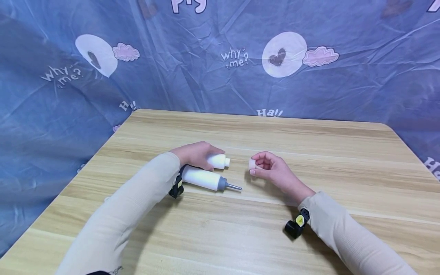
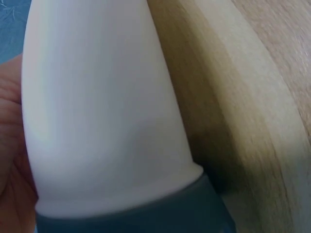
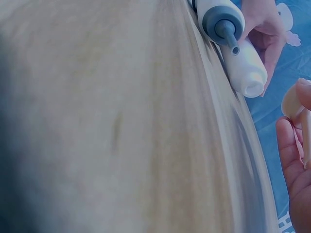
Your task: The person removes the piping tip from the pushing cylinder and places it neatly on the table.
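A small white bottle (image 1: pixel 218 161) lies on its side with its bare pale neck toward the right. My left hand (image 1: pixel 196 154) grips it from above, thumb on the near side and fingers over the far side. Just in front lies a larger white squeeze bottle (image 1: pixel 202 178) with a grey collar and thin nozzle; it fills the left wrist view. Across a short gap from the neck, my right hand (image 1: pixel 275 170) pinches a whitish cap (image 1: pixel 252 164) between thumb and fingers. A slim pale stem (image 3: pixel 306 133) appears to extend from the cap into the palm.
The wood-grain table (image 1: pixel 220 236) has rounded far corners. Behind it hangs a blue printed cloth (image 1: pixel 192 68), also draped at the left side. Each wrist carries a small black camera, the right one (image 1: pixel 295 226) close above the tabletop.
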The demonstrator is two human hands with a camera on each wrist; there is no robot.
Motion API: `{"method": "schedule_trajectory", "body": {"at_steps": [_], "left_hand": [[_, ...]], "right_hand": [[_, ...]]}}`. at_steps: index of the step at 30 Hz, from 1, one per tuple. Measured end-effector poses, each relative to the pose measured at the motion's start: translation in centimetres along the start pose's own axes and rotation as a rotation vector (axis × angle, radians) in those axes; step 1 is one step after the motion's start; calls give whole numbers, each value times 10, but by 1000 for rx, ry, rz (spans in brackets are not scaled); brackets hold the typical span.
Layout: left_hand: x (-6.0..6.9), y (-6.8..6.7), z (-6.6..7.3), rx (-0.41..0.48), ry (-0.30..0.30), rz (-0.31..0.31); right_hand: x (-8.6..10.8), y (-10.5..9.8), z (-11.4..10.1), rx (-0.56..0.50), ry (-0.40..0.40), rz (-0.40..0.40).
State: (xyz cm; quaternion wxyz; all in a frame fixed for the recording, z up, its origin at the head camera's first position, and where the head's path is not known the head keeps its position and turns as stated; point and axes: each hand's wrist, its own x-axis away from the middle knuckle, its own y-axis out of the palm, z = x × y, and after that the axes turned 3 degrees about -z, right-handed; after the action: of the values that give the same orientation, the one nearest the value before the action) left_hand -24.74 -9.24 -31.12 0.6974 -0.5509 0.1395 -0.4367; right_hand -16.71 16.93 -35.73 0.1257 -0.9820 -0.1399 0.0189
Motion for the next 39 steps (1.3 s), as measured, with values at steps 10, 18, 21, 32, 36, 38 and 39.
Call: {"method": "schedule_trajectory", "body": {"at_steps": [10, 18, 21, 32, 36, 38, 39], "left_hand": [[2, -4, 2, 50, -43, 47], [3, -9, 13, 190, 64, 259], [2, -8, 23, 265, 101, 333], [-7, 9, 58, 560, 131, 450], [-11, 13, 68, 638, 117, 468], [-12, 15, 71, 656, 111, 467], [-13, 16, 73, 664, 110, 468]], "right_hand": [[-2, 0, 0, -2, 3, -12], [-2, -6, -5, 42, -21, 20], [-2, -9, -6, 61, -31, 39], [3, -15, -15, 33, -22, 33], [6, -16, -19, -9, -40, 8], [6, -16, -20, -37, -55, -5], [6, -16, -21, -50, -61, -11]]}}
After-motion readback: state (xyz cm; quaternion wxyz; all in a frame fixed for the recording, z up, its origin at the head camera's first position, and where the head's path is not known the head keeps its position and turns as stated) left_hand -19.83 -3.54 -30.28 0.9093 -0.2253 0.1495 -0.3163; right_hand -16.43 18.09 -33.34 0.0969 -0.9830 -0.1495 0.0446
